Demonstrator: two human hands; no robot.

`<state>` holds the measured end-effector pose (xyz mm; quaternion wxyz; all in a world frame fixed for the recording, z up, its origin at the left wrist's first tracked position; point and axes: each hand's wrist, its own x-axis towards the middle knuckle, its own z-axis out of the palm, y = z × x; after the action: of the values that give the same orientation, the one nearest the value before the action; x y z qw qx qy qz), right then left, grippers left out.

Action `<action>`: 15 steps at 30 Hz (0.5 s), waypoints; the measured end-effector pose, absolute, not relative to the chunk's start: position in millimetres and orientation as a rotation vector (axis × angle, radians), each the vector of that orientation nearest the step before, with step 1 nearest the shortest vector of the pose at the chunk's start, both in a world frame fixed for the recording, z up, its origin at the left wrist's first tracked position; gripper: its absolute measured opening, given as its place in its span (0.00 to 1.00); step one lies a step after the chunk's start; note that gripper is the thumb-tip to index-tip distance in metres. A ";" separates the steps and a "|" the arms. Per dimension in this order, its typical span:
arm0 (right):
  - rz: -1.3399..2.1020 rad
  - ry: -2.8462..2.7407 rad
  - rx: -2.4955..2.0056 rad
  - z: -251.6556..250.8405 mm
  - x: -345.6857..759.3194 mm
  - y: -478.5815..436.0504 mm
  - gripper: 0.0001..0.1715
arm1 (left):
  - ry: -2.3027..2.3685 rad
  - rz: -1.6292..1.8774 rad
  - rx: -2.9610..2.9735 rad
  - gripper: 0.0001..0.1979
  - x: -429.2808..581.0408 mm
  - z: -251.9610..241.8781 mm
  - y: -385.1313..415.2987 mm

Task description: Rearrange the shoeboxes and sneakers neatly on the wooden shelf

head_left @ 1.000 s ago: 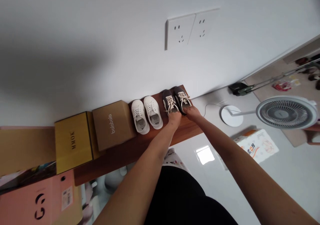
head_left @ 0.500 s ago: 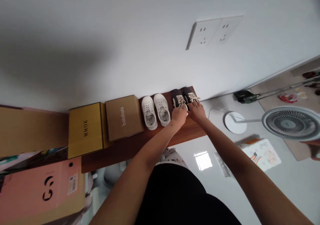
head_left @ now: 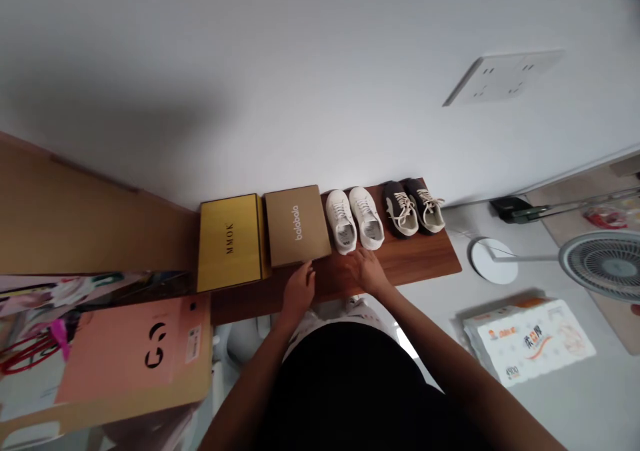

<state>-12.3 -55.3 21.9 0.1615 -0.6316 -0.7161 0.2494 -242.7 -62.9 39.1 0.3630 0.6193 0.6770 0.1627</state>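
Observation:
A wooden shelf [head_left: 425, 261] runs along the white wall. On it stand a pair of dark sneakers with pale laces [head_left: 414, 207], a pair of white sneakers [head_left: 355, 219], a brown box marked balabala [head_left: 297, 225] and a yellow box marked MMOK [head_left: 229, 240]. My left hand [head_left: 299, 289] hovers over the shelf just in front of the brown box, fingers apart and holding nothing. Just in front of the white sneakers is my right hand [head_left: 369, 271], fingers spread and empty. Neither hand touches a shoe.
A pink carton [head_left: 125, 354] sits at the lower left, with a brown panel [head_left: 75, 224] beyond it. On the floor to the right lie a pack of tissue paper [head_left: 530, 341], a fan with its round base [head_left: 493, 261] and a black item [head_left: 510, 207]. Wall sockets [head_left: 503, 77] sit above.
Both hands have let go of the dark sneakers and drawn back left, to in front of the brown box and white sneakers. The view has swung left.

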 end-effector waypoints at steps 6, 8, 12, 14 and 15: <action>1.197 -1.327 -1.834 -20.3 -90.1 -86.7 0.15 | 1.874 0.718 0.729 0.11 -349.7 9.8 -105.2; 1.371 -0.924 -1.814 -30.3 -113.3 -80.1 0.21 | 1.793 0.841 0.364 0.14 -372.3 3.3 -99.8; 1.620 -0.333 -1.605 -37.9 -151.5 -44.2 0.30 | 1.721 1.007 0.030 0.18 -407.9 -0.3 -67.7; 1.617 -0.227 -1.524 -35.8 -167.1 -27.1 0.30 | 1.743 1.034 -0.003 0.18 -417.4 3.3 -52.5; 1.580 -0.189 -1.504 -33.5 -174.0 -22.0 0.29 | 1.756 1.041 0.004 0.18 -419.7 6.7 -47.7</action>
<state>-174.0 -22.0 -33.5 0.4582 -0.6104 -0.0767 0.6415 -419.7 -47.7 6.7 0.5226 0.0018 0.7334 0.4347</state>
